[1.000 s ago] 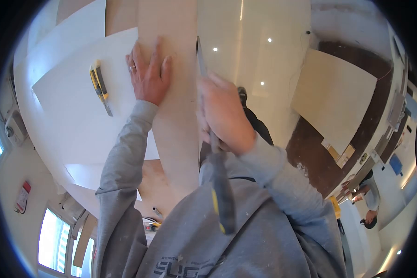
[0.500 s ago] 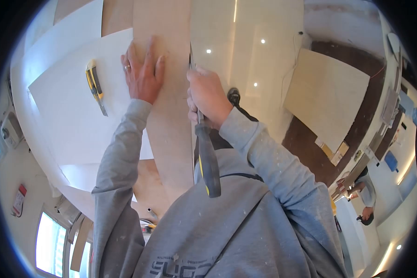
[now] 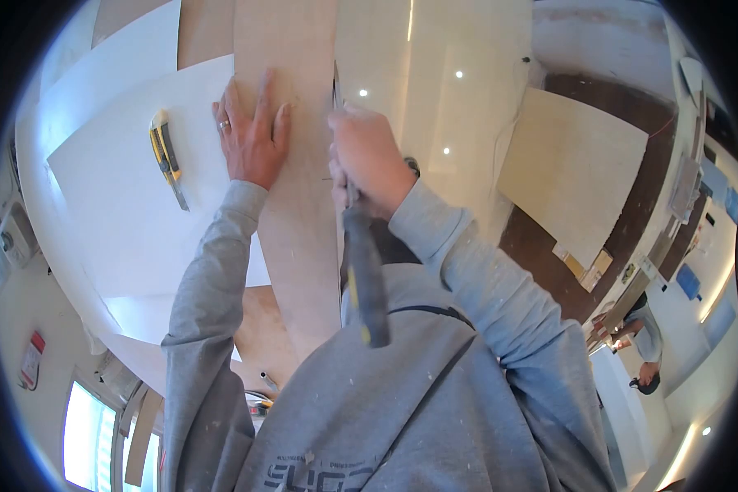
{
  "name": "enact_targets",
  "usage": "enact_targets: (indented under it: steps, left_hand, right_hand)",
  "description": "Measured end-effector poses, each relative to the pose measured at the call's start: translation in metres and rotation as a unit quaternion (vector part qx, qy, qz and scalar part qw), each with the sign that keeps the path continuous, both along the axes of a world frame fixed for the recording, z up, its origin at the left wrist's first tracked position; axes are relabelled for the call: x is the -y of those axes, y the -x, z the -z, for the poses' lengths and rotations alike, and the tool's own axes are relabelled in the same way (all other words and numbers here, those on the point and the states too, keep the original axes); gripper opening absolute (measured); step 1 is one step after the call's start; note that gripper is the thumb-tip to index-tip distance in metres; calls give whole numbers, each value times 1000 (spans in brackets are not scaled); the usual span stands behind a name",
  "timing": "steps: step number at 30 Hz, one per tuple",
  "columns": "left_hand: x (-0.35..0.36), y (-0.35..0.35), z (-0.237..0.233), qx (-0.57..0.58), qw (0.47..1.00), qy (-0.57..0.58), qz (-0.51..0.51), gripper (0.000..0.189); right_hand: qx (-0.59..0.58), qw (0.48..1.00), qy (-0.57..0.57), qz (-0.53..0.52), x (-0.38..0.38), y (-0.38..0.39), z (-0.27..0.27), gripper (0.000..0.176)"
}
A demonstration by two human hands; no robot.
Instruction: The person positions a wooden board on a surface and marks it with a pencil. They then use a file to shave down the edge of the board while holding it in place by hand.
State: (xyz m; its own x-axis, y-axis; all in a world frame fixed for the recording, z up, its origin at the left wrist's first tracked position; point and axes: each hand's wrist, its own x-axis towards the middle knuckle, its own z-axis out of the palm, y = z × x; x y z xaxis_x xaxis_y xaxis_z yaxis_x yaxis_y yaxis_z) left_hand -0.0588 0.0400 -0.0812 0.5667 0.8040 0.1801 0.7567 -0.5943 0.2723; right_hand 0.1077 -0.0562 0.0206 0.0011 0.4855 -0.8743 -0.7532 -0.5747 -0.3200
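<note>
My left hand [image 3: 250, 143] lies flat and open on the wood board [image 3: 291, 49]. My right hand [image 3: 369, 156] squeezes a black and yellow tool [image 3: 365, 279].

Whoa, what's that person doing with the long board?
A person in a grey sweatshirt is working on a long tan board. Their left hand lies flat on it, pressing it down. Their right hand grips a black-and-yellow-handled tool, with its blade end at the board's right edge. A yellow utility knife lies untouched on the white sheet to the left. Another person is far off at the right.
</note>
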Motion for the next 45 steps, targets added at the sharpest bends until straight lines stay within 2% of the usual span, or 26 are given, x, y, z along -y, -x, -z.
enact_targets:
  steps: [3, 6, 9, 12, 15, 16, 19, 22, 25, 27, 30, 32, 34, 37, 40, 42, 44, 45]
  left_hand:
    - [3, 0, -1, 1, 1000, 6, 1, 59]
    - [5, 2, -1, -2, 1000, 7, -2, 59]
    - [7, 1, -5, -5, 1000, 8, 1, 59]
    - [2, 1, -1, 0, 1000, 1, 6, 58]
    - [4, 1, -1, -3, 1000, -2, 6, 58]
    - [5, 2, -1, -6, 1000, -3, 5, 59]
    - [5, 2, -1, -4, 1000, -3, 3, 59]
    - [6, 2, 0, -5, 1000, 1, -3, 59]
    - [6, 2, 2, -11, 1000, 4, -7, 59]
    - [8, 3, 2, -14, 1000, 9, -9, 59]
    - [5, 2, 3, -5, 1000, 7, -8, 58]
    - [5, 2, 1, -2, 1000, 5, -5, 58]
    - [7, 2, 1, -2, 1000, 6, -3, 59]
    - [8, 1, 3, -17, 1000, -4, -10, 59]
    - [7, 2, 4, -14, 1000, 1, -10, 59]
    - [8, 1, 3, -15, 1000, -2, -13, 59]
    - [10, 2, 3, -15, 1000, -2, -10, 59]
    - [8, 2, 2, -13, 1000, -3, -7, 58]
  right_hand:
    - [25, 998, -36, -46, -3, -20, -36, 21]
    - [59, 997, -18, -38, -4, -15, -51, 13]
    - [83, 996, -31, -1, -6, 8, -9, 21]
    - [12, 1000, -19, -6, 2, -5, 1, 23]
    - [53, 998, -17, -24, 6, -10, -49, 24]
    - [56, 998, 2, -14, 7, -4, -57, 38]
    - [100, 993, -50, -26, 12, 9, -24, 62]
    - [61, 998, -23, -2, 9, 11, -11, 53]
    - [88, 996, -22, -22, 19, 10, -44, 45]
    - [154, 985, -53, -61, 33, 13, -47, 45]
    - [249, 961, -88, -78, 40, 34, -5, 47]
    - [230, 966, -81, -85, 38, 32, 4, 51]
    - [132, 985, -50, -102, 38, 12, -10, 57]
    - [164, 981, -25, -99, 47, 22, -29, 59]
    - [160, 979, -52, -114, 54, 24, -53, 61]
    - [224, 961, -105, -125, 53, 33, 4, 62]
    - [222, 965, -95, -106, 44, 33, 24, 61]
    - [189, 977, -61, -83, 34, 29, 18, 59]
